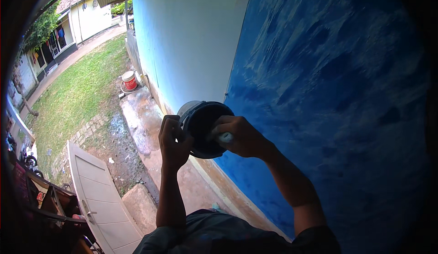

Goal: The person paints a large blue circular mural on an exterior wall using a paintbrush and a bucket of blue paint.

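In front of my chest, a dark bucket [205, 113] is tilted so that its round mouth faces me. My left hand [174, 140] grips its left rim, fingers curled over the edge. At the mouth's right side is my right hand [242, 135], closed round a pale tool handle [225, 137] with a rounded end. The tool's other end is lost in the bucket's dark inside, so its kind does not show. Close behind the bucket stands a wall with a streaky blue painted part [292, 90] on the right and a pale, smooth part [191, 39] on the left.
A narrow concrete ledge [171, 174] runs along the wall's foot. A red and white bucket [130, 81] stands farther along it. At lower left is a white door [98, 176], with cluttered shelves [50, 197] beside it. Grass [86, 78] lies beyond.
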A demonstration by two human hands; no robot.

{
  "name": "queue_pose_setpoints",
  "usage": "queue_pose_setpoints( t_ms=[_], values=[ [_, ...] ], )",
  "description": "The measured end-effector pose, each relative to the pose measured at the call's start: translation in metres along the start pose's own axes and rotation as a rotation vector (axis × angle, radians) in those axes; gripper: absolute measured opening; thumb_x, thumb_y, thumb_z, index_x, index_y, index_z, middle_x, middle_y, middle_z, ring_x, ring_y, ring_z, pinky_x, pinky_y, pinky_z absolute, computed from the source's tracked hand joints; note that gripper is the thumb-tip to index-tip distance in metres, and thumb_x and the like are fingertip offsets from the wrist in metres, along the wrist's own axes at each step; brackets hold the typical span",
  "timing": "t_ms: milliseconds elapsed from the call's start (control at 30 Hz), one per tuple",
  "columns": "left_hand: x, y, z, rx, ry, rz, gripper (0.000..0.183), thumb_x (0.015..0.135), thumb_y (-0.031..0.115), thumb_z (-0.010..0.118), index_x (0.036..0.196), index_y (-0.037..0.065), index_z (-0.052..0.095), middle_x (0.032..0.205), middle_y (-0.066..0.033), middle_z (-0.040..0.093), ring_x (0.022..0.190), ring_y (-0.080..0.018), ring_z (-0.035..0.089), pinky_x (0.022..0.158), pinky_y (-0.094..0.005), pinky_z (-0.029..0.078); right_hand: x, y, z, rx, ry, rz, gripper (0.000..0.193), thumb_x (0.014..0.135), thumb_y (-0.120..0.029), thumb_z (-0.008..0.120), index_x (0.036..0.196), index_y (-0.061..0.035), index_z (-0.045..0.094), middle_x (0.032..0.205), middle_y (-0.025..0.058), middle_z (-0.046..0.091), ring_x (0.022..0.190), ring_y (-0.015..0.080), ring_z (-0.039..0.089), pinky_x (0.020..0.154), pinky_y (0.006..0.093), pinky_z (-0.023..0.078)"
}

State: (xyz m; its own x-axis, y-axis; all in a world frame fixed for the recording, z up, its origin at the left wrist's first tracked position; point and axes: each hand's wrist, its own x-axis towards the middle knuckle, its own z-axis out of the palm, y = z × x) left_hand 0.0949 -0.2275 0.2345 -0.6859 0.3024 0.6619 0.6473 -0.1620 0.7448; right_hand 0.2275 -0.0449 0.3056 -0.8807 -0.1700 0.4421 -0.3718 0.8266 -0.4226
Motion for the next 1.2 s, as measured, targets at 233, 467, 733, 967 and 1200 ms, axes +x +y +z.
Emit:
queue_pose_setpoints(
  t_ms=[233,467,733,967,1200],
  values=[
    [-0.01,0.007,-0.002,0.005,0.004,0.123,0.029,0.065,-0.006,0.067,0.088,0.001,0.051,0.094,-0.0092,0.056,0.059,-0.0126,0.049,0.057,-0.0273,0.041,0.002,0.008,0.025,-0.092,-0.039,0.091,0.02,0.079,0.0,0.071,0.099,-0.0026,0.075,0.105,0.0176,0.072,0.096,0.0355,0.071,0.092,0.0441,0.058],
    [-0.011,0.001,0.01,0.012,0.004,0.113,0.028,0.066,-0.005,0.067,0.088,0.002,0.05,0.094,-0.0096,0.056,0.059,-0.0133,0.05,0.057,-0.0281,0.042,-0.005,0.01,0.021,-0.106,-0.052,0.135,0.016,0.085,-0.005,0.07,0.099,-0.0028,0.076,0.1,0.0169,0.074,0.096,0.0341,0.072,0.091,0.0441,0.057],
    [-0.017,-0.017,0.022,-0.095,0.021,-0.014,0.026,0.069,-0.002,0.068,0.088,0.003,0.05,0.093,-0.0078,0.055,0.063,-0.0127,0.052,0.059,-0.0277,0.043,-0.034,0.014,-0.013,0.415,0.539,0.552,0.018,0.089,-0.012,0.076,0.096,0.0048,0.074,0.091,0.0138,0.076,0.078,0.021,0.075,0.073,0.0333,0.062],
    [-0.021,-0.018,0.034,-0.237,0.033,-0.103,0.026,0.07,-0.001,0.069,0.086,0.004,0.05,0.091,-0.0068,0.055,0.067,-0.0139,0.052,0.06,-0.0283,0.044,-0.054,0.01,-0.02,0.684,0.721,0.619,0.022,0.086,-0.009,0.078,0.101,0.0051,0.072,0.095,0.0142,0.073,0.085,0.0228,0.075,0.071,0.0349,0.067],
    [-0.021,-0.008,0.044,-0.077,0.006,0.123,0.024,0.071,0.003,0.071,0.083,0.006,0.05,0.089,-0.0089,0.056,0.073,-0.0222,0.056,0.065,-0.033,0.046,-0.047,-0.003,-0.006,0.106,0.382,0.336,0.014,0.086,-0.006,0.076,0.1,-0.0012,0.076,0.096,0.0167,0.075,0.086,0.0264,0.075,0.077,0.0377,0.06]
  ],
)
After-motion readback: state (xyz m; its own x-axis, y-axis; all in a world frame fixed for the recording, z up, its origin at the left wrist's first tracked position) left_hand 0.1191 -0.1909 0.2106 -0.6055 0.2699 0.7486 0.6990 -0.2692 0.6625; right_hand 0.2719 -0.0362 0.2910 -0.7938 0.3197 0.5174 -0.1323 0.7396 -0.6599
